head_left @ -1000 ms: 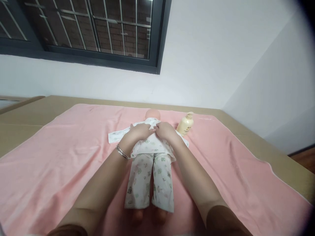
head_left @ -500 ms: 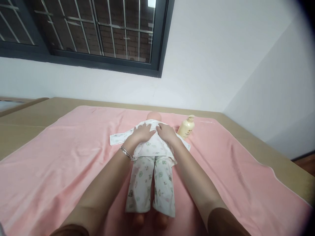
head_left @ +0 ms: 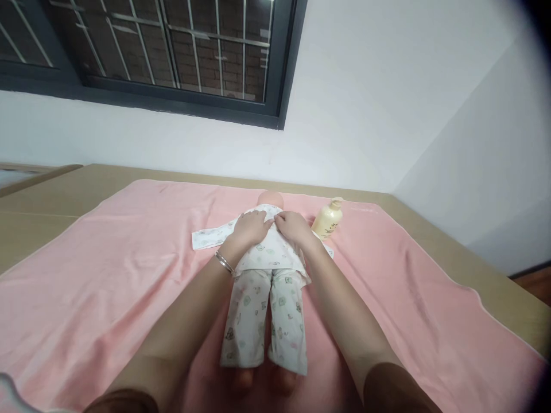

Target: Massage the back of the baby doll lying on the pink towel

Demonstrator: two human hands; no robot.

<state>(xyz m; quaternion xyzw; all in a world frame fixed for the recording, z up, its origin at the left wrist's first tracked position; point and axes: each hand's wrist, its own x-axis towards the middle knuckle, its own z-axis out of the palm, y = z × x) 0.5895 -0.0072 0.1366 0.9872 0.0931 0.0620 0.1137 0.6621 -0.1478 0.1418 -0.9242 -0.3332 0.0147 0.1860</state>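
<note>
A baby doll [head_left: 270, 199] with a bald head lies stretched out, its feet towards me. It wears a white printed shirt [head_left: 275, 255] and matching trousers [head_left: 245, 321]. My left hand [head_left: 251, 228], below a silver bangle [head_left: 224, 264], rests palm down on the left of the doll's upper body, holding nothing. On the other side, my right hand [head_left: 293, 228] lies on the shirt, fingers slightly bent and nothing seen in them. The two thumbs nearly meet at the middle. A sleeve [head_left: 210, 237] spreads flat to the left; the right sleeve is mostly behind my forearm.
A cream pump bottle [head_left: 328, 219] stands just right of the doll. Under everything is a wrinkled pink sheet [head_left: 129, 275] on a wooden surface [head_left: 430, 229]. Behind it rise a white wall [head_left: 344, 115] and a dark-framed, barred window [head_left: 185, 51].
Both hands have shifted slightly on the shirt, their fingers drawn in a little more and the thumbs closer together. The view has tilted down slightly. The doll and bottle stay put.
</note>
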